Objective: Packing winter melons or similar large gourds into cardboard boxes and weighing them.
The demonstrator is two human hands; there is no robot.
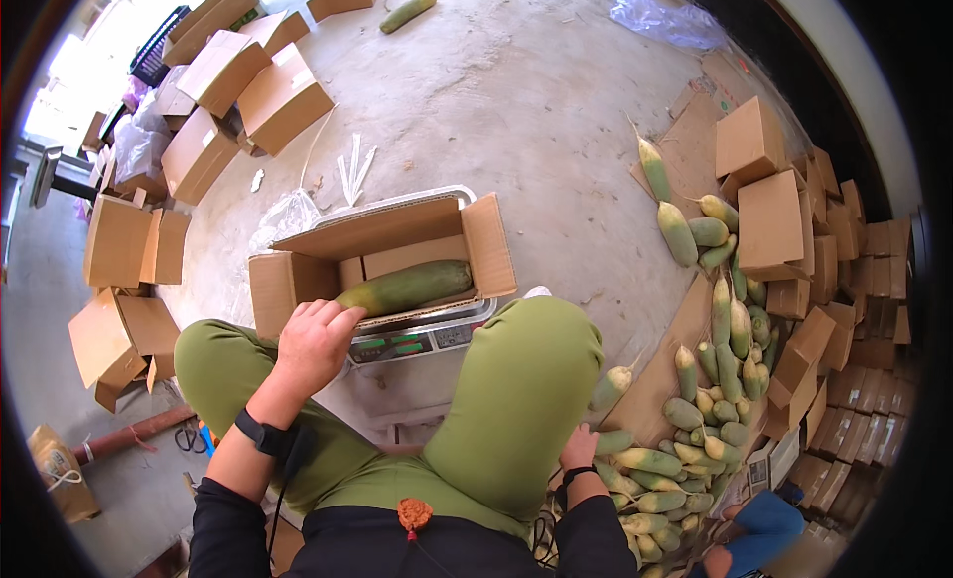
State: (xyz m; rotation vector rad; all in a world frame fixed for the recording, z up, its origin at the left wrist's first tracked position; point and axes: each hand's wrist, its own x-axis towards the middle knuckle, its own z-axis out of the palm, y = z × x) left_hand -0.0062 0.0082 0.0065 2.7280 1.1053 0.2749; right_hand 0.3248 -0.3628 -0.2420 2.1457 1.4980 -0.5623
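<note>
An open cardboard box (292,281) sits on a digital weighing scale (428,341) between my knees. Inside it lies one long green radish (417,284), yellowish at its left end. My left hand (316,347) is at that end, over the box's near left edge. Its fingertips are partly hidden, so whether it grips the radish or the cardboard is unclear. Low beside my right knee, my right hand (578,448) is at the edge of a heap of green radishes (655,460), nearest to one radish (614,441). My leg and the angle hide part of that hand.
Cardboard boxes (287,101) stand at the left, and more boxes (774,220) are stacked at the right. A lone radish (408,13) lies far ahead. Clear plastic bag (287,217) and white strips (354,172) lie behind the scale. Scissors (190,439) are at lower left. Another person's knee (767,529) shows lower right.
</note>
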